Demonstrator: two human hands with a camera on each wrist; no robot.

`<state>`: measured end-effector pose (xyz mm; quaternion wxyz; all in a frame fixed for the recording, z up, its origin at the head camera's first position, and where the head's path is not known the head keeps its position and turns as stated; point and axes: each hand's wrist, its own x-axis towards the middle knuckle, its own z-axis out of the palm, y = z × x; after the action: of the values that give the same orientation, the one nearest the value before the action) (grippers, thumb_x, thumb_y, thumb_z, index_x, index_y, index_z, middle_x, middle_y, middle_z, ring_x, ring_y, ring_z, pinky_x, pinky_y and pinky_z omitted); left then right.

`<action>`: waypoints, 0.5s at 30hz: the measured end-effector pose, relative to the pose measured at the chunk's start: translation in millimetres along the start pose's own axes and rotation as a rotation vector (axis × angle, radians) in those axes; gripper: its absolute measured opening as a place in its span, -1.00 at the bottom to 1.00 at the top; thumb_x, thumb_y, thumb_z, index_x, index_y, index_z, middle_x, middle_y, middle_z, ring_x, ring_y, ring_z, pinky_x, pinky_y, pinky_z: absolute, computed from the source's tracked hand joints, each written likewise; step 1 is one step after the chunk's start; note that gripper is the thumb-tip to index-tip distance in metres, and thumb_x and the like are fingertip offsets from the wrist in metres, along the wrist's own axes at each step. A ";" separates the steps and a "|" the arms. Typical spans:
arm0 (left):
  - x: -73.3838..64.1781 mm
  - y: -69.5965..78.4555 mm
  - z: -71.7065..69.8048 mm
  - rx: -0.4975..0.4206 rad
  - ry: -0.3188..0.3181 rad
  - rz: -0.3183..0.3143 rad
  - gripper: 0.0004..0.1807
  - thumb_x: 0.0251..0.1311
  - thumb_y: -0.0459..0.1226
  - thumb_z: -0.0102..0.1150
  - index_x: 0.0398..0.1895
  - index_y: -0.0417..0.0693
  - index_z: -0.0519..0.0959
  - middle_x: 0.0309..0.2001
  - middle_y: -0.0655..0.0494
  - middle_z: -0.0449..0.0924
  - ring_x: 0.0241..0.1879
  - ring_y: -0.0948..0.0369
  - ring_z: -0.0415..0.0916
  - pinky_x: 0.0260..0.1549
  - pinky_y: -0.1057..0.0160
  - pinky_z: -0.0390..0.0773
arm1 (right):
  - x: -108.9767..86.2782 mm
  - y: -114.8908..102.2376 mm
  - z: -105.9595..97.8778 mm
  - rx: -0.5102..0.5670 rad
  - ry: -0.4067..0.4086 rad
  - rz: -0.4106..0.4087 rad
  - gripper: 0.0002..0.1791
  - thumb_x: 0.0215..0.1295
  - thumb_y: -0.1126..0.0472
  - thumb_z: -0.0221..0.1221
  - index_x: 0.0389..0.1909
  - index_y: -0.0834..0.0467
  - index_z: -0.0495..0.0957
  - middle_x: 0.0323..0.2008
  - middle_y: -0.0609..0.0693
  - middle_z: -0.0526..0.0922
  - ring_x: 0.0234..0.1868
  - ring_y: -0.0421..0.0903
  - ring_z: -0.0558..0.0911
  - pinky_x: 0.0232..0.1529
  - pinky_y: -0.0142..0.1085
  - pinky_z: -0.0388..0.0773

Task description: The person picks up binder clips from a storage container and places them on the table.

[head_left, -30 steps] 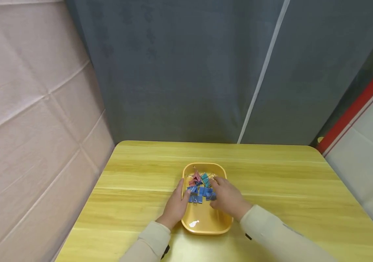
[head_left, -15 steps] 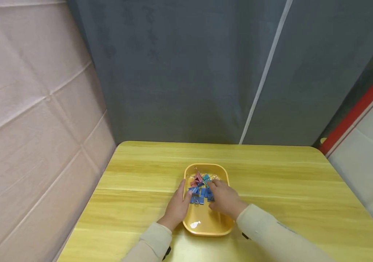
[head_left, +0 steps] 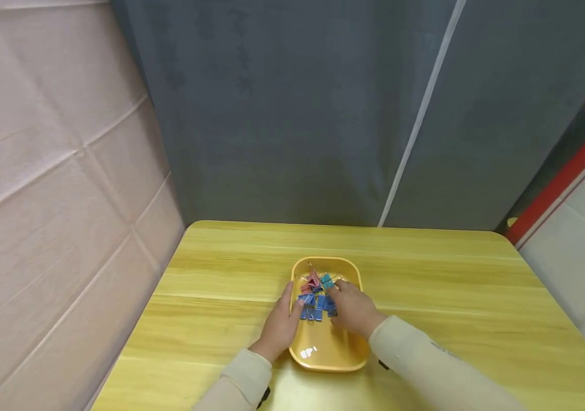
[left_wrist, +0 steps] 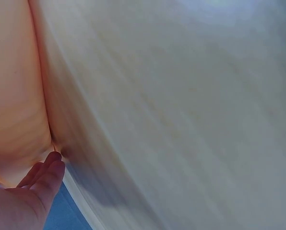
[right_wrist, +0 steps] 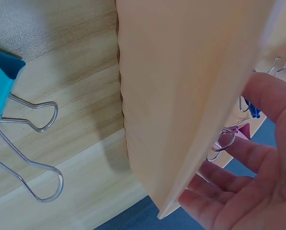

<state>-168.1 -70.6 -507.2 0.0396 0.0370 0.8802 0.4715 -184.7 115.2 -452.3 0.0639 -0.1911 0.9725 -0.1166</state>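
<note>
Blue clips (head_left: 310,314): bunched around the middle of the yellow tray (head_left: 323,345), bodies overlapping, close to both hands.
Pink clips (head_left: 314,279): just beyond the blue, toward the far left of the tray, leaning together with wires sticking up.
Teal clip (head_left: 327,280): right of the pink, near the right fingertips.
Clip handling: small and light by the look of it, easily nudged; judged stiff, springy and hardly fragile, though perhaps slippery on the smooth coloured faces.
Where to take hold: best across the flat sides or along the spine, between thumb and forefinger; wire handles (right_wrist: 61,178) likely to swing and snag on neighbours.
Right hand (head_left: 352,308): inside the tray at the right edge of the heap; thumb and forefinger apart in the right wrist view, forefinger tip at a silver wire loop, nothing clamped.
Left hand (head_left: 279,328): clamped on the tray's left wall, thumb inside, fingers outside.
Tray: flat on the wooden table (head_left: 210,274), corners rounded, glossy floor showing at the near end; probably light plastic, apt to slide unless steadied by a long wall.
Second teal clip (right_wrist: 0,79): outside the tray wall in the right wrist view, over the wood; hard to tell whether resting on it.
</note>
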 end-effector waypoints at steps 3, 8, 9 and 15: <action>0.1 0.0 0.6 0.003 0.000 0.001 -0.33 0.48 0.00 -0.22 0.54 -0.05 -0.03 0.45 -0.15 0.12 0.39 -0.17 0.12 0.36 -0.17 0.12 | 0.5 0.8 0.5 -0.001 0.003 -0.008 -0.38 -0.04 0.20 0.47 0.09 0.29 0.53 0.21 0.32 0.42 0.26 0.26 0.39 0.23 0.09 0.42; -1.3 2.0 0.2 0.008 -0.002 0.004 -0.33 0.49 0.00 -0.22 0.54 -0.05 -0.03 0.46 -0.15 0.11 0.39 -0.17 0.11 0.37 -0.16 0.11 | 1.7 2.2 1.2 -0.029 0.002 -0.019 -0.43 -0.06 0.26 0.46 0.04 0.29 0.56 0.13 0.29 0.48 0.20 0.22 0.44 0.22 0.05 0.44; -1.8 2.6 0.1 0.008 -0.003 0.004 -0.33 0.49 -0.01 -0.22 0.54 -0.05 -0.03 0.46 -0.14 0.10 0.40 -0.16 0.11 0.37 -0.16 0.10 | 1.8 2.2 1.2 -0.036 0.002 -0.023 -0.43 -0.07 0.27 0.46 0.03 0.29 0.56 0.11 0.27 0.50 0.19 0.21 0.45 0.22 0.04 0.45; -3.2 3.5 0.8 0.004 -0.006 -0.003 -0.34 0.49 -0.03 -0.21 0.54 -0.04 -0.03 0.46 -0.15 0.11 0.39 -0.17 0.11 0.37 -0.17 0.10 | 2.8 2.9 3.4 -0.080 -0.005 -0.049 -0.49 -0.07 0.31 0.44 -0.01 0.27 0.58 -0.01 0.20 0.57 0.11 0.15 0.50 0.20 -0.01 0.47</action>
<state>-164.7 -68.3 -504.6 0.0428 0.0369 0.8811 0.4696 -187.7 116.1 -456.5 0.0556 -0.2177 0.9712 -0.0787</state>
